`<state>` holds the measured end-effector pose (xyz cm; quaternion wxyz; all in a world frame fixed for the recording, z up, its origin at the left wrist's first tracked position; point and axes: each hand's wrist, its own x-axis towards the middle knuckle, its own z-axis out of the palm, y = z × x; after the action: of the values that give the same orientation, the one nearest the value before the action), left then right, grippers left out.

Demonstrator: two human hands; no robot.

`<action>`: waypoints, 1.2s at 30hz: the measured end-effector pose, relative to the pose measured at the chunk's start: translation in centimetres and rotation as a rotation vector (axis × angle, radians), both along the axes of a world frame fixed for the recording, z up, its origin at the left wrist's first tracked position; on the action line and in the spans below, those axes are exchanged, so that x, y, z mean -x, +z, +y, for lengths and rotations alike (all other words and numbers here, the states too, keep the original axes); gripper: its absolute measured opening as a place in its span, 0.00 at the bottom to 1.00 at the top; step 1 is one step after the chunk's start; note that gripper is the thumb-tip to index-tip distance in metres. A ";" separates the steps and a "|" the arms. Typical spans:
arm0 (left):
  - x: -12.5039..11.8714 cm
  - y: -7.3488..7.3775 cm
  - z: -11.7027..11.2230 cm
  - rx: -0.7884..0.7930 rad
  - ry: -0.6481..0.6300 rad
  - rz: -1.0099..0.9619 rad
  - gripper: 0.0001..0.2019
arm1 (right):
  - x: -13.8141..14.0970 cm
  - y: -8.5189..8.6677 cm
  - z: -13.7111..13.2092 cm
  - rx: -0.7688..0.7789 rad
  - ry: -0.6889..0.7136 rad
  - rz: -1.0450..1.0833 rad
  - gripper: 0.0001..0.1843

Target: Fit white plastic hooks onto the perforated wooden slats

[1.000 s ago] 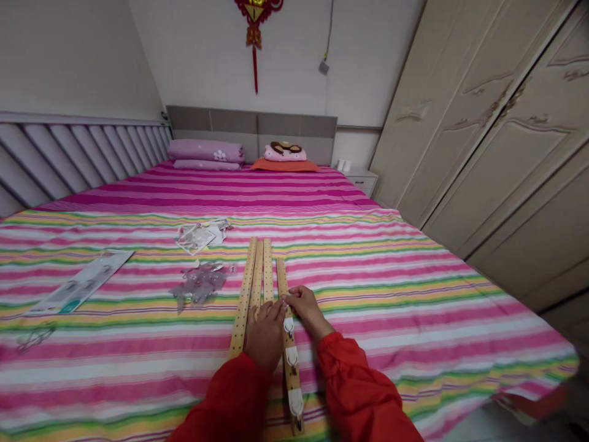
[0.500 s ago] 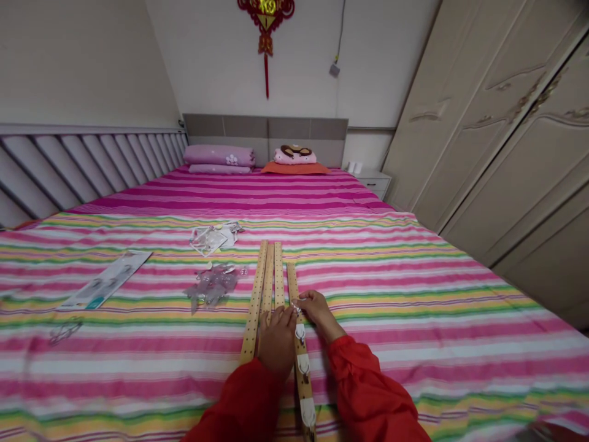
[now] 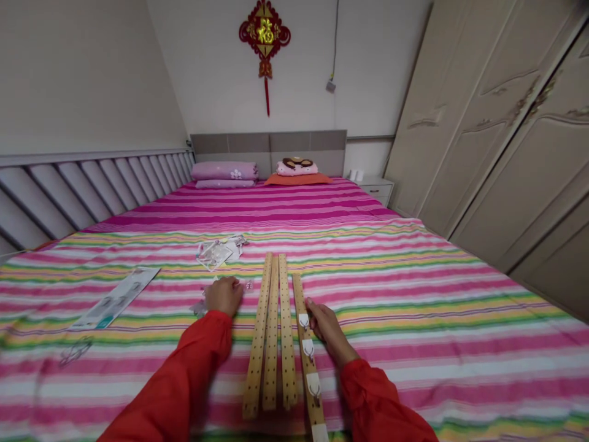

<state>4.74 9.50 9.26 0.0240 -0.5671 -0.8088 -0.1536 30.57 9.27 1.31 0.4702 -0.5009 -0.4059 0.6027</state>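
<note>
Across the multicoloured striped bedspread (image 3: 442, 344), four white hooks (image 3: 308, 350) are sitting along the rightmost perforated wooden strip (image 3: 299, 290); its far end is showing bare. Three neighbouring perforated wooden strips (image 3: 272, 331) are carrying none. Your right hand (image 3: 327, 324) is resting beside the farthest hook, your left hand (image 3: 224, 296) is hovering over crumpled translucent plastic pieces (image 3: 199, 309); I cannot tell whether either is grasping anything.

The left hand (image 3: 224, 296) hid most of the plastic pieces (image 3: 199, 308). The bottom edge cut off the nearest white hook plate (image 3: 319, 432) and the hole-dotted wooden strip (image 3: 298, 288) beneath it.
</note>
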 end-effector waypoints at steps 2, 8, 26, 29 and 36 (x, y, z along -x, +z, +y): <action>0.3 0.1 0.6 0.052 0.034 0.025 0.14 | 0.0 -0.1 0.0 -0.008 -0.007 0.000 0.28; 0.4 0.0 2.1 0.165 0.076 0.112 0.14 | -0.1 -0.1 -0.2 -0.035 -0.008 0.021 0.28; 2.7 1.2 -1.9 -0.446 0.262 -1.144 0.06 | -0.1 -0.1 -0.2 -0.055 -0.013 0.026 0.28; 1.9 1.7 -3.0 -0.400 0.264 -1.334 0.05 | -0.1 -0.2 -0.3 -0.067 -0.009 0.052 0.27; -3.3 2.2 -7.2 -0.231 0.282 -2.070 0.07 | -0.6 -0.4 -0.7 -0.117 -0.021 0.120 0.24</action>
<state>8.01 2.29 11.51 -0.6075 -0.0540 -0.4738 -0.6353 31.22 8.52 0.86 0.5285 -0.4398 -0.4064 0.6017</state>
